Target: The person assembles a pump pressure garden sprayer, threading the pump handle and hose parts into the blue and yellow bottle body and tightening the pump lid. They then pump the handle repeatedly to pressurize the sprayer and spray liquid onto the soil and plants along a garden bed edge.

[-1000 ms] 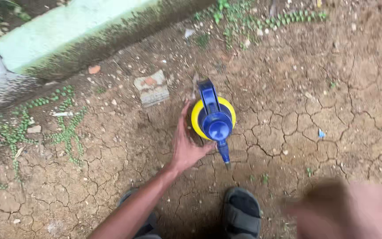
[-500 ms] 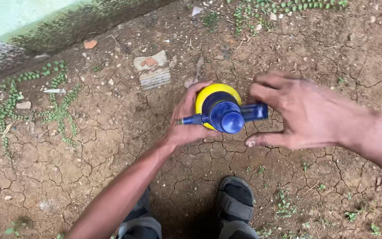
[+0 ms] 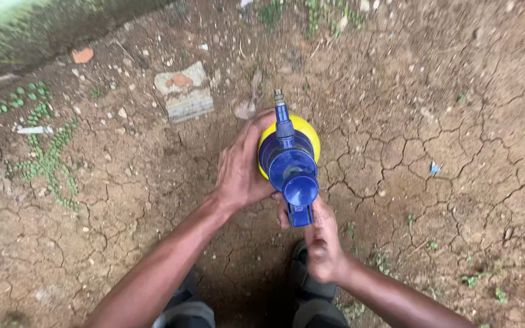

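A yellow pump sprayer bottle (image 3: pixel 306 131) with a blue pump head (image 3: pixel 289 164) stands on cracked bare soil, seen from above. Its nozzle points away from me and its blue handle points toward me. My left hand (image 3: pixel 242 167) wraps around the left side of the yellow body. My right hand (image 3: pixel 319 238) grips the blue handle at the near end of the head, thumb beside it.
A broken grey brick piece (image 3: pixel 185 92) lies on the soil beyond the sprayer. Small green creeping plants (image 3: pixel 48 155) grow at the left. A mossy concrete edge (image 3: pixel 44 24) runs along the top left. My sandalled feet (image 3: pixel 304 284) are below the hands.
The blue head has turned: its nozzle pointed left half a second ago and now points away from me. My right hand moved from the right side to the near handle.
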Tool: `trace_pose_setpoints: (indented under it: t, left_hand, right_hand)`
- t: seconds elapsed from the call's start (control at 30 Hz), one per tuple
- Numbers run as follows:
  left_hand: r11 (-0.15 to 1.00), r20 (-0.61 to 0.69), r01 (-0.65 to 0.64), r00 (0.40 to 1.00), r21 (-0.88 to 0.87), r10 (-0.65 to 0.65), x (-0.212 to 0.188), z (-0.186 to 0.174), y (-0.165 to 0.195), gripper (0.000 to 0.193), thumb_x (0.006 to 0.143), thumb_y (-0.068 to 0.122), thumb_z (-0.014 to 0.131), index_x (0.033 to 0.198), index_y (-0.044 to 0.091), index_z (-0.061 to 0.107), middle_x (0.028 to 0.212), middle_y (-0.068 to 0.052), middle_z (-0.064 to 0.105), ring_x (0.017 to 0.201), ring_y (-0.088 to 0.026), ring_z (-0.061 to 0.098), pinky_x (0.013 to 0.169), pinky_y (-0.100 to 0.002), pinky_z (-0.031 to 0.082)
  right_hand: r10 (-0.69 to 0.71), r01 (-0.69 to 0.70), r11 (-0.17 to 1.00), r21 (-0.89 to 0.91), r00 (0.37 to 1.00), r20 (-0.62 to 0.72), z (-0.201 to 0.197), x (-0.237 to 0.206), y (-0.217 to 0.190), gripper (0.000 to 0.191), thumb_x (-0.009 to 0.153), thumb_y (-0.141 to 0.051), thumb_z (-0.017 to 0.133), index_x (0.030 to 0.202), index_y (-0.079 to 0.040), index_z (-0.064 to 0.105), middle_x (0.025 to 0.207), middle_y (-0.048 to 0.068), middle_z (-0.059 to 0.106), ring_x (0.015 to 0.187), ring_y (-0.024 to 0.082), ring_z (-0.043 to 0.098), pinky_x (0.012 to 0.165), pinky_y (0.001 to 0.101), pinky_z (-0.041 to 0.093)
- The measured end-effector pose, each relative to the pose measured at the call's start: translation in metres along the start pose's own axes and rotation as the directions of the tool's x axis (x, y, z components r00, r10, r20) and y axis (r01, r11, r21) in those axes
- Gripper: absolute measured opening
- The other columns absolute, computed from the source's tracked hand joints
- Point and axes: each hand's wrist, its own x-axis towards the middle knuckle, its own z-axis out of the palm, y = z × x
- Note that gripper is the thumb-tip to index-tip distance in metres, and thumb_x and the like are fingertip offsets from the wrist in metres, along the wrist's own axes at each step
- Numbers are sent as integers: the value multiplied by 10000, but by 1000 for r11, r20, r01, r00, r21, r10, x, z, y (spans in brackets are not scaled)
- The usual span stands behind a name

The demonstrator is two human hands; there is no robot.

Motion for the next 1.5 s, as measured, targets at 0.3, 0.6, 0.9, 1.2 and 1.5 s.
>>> trace_pose_setpoints:
  t: [0.3,0.6,0.9,1.2,1.5]
  left_hand:
    - [995,151,-63,987,76,51,7,-10,10,1217,414,338,1015,1456,166,409,1483,-136,416,1385,-392,483,1161,-614,443]
    - [989,247,-104,961,-101,127,16,-14,6,1185,628,296,1019,1599,180,350,1667,-121,417,1516,-337,497,1284,-497,451]
    - [977,82,-182,978,-114,192,18,-2,8,1191,541,408,1045,1486,129,376,1458,-132,483,1394,-340,526,1232,-513,448]
    - [992,24,-56,998,-117,59,13,27,15,1264,512,404,1024,1521,83,334,1501,-155,470,1400,-343,498,1219,-562,401]
    - [987,277,-143,947,-79,159,21,1,43,1284,510,308,1009,1541,72,281,1583,-181,391,1489,-381,385,1255,-620,137]
  right_hand:
    - [83,-72,989,-126,993,84,-72,17,-10,1212,776,-1033,178,1041,-5,761,656,19,648,518,91,575,477,259,437]
    - [299,-270,954,-133,900,317,-46,-12,-16,1272,704,-1027,209,1349,39,463,1294,224,574,1146,305,592,1030,500,489]
    - [-335,481,788,385,859,-388,-137,52,-51,842,1113,-656,186,1261,32,646,1282,240,692,1102,281,696,971,418,582]
    - [-391,557,819,142,721,-572,-32,55,-1,713,1135,-673,307,1453,-74,528,1555,132,517,1490,255,433,1341,471,222]
    - [-559,378,791,-482,767,-315,-28,35,-54,620,995,-680,515,1167,-93,613,1156,87,608,1131,238,599,1025,408,498]
